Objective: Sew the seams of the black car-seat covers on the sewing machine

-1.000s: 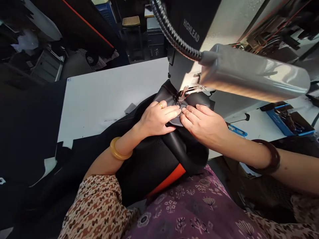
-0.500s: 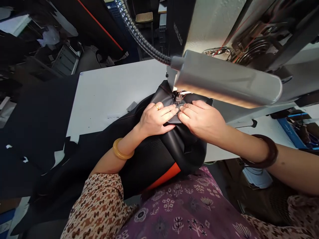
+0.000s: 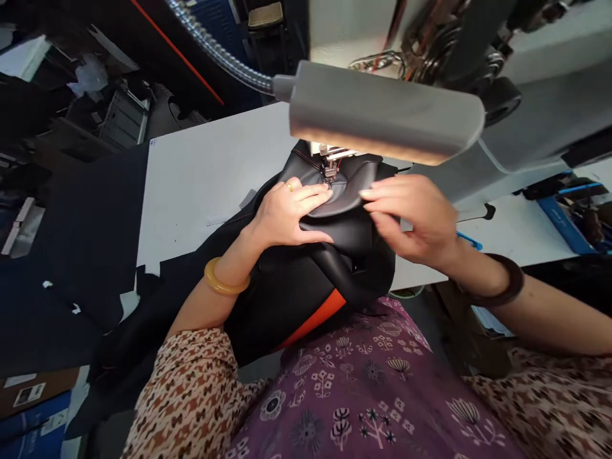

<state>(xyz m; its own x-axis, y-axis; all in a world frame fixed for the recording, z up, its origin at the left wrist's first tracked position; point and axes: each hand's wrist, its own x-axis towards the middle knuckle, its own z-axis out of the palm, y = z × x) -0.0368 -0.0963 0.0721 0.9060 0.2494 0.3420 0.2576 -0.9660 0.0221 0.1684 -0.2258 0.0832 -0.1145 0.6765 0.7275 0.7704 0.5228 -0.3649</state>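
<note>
A black leather cover [image 3: 291,287] with an orange strip [image 3: 318,315] lies bunched under the needle and presser foot [image 3: 331,172] of a sewing machine. My left hand [image 3: 291,210] presses down on the leather just in front of the foot, fingers stretched out and thumb apart. Slightly blurred, my right hand [image 3: 414,213] is raised at the right edge of the leather, its fingers apart. Its fingertips are close to the edge; whether they touch is hard to tell. Nothing shows in its grasp.
A grey lamp [image 3: 382,111] on a flexible metal neck [image 3: 215,54] hangs low over the needle. The white table [image 3: 191,172] carries a grey scrap [image 3: 247,199] at left. A blue box [image 3: 567,223] with tools stands at right.
My right hand has come off the leather beside the presser foot and moved right, its fingers spreading. My left hand stays on the leather. The whole view has shifted somewhat.
</note>
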